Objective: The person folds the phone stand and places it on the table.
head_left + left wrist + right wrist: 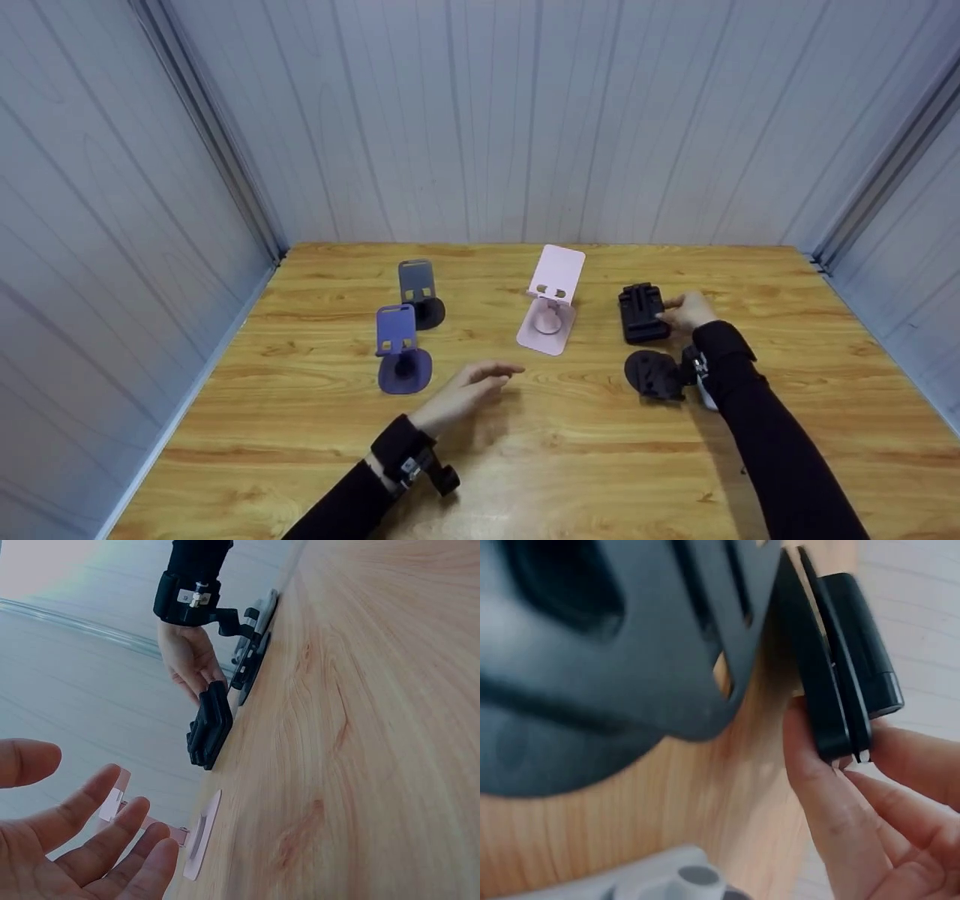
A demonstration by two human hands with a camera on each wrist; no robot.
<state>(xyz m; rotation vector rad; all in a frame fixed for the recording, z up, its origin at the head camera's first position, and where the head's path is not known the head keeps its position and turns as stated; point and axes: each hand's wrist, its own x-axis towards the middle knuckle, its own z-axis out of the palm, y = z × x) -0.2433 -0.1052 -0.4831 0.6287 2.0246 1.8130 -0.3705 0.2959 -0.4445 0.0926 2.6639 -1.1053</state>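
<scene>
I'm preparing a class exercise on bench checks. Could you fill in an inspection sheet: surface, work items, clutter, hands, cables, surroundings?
Surface: wood-grain table, reflecting some light.
Work items: folded black stand; round-based black stand nearer the person; pink stand around the middle; purple stand and dark grey stand at left.
Clutter: pale item, partly hidden, identity unclear.
Hands: left hand open, holding nothing; right hand pinches the folded black stand's edge.
Cables: nothing seen.
Surroundings: pale panel walls on three sides.
</scene>
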